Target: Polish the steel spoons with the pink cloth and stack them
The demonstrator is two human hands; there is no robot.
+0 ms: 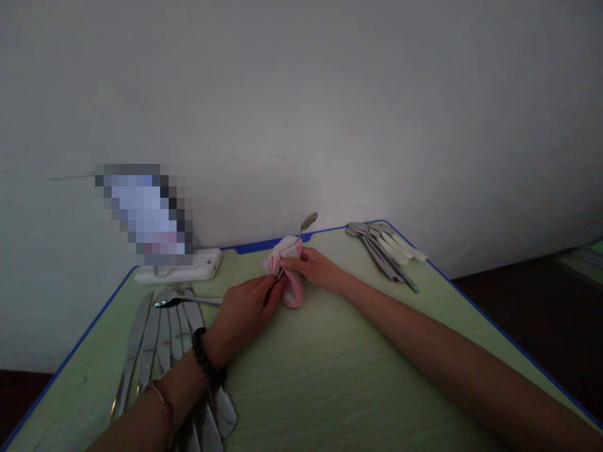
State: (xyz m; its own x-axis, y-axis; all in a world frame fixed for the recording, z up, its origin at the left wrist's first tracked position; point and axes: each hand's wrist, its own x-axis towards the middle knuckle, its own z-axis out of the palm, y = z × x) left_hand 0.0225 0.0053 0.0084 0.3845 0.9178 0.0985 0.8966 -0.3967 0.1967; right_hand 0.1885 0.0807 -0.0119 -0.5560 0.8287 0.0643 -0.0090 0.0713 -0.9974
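In the middle of the table, a spoon (309, 221) stands tilted, its bowl sticking up out of a pink and white cloth (293, 295). My right hand (315, 267) is closed, pinching the cloth around the spoon. Below it, the closed fingers of my left hand (249, 309) grip the lower part of the spoon's handle beside the cloth's folds. Most of that handle is hidden by the cloth and fingers. Another shiny spoon (166, 302) lies to the left, across several table knives (147, 345), its handle end hidden behind my left hand.
A pile of spoons (370, 245) and white-handled cutlery (398, 248) lies at the back right. At the back left, a blurred-out screen (144, 210) stands on a white base (202, 265). The green table (320, 389) has a blue edge and meets a pale wall (301, 113).
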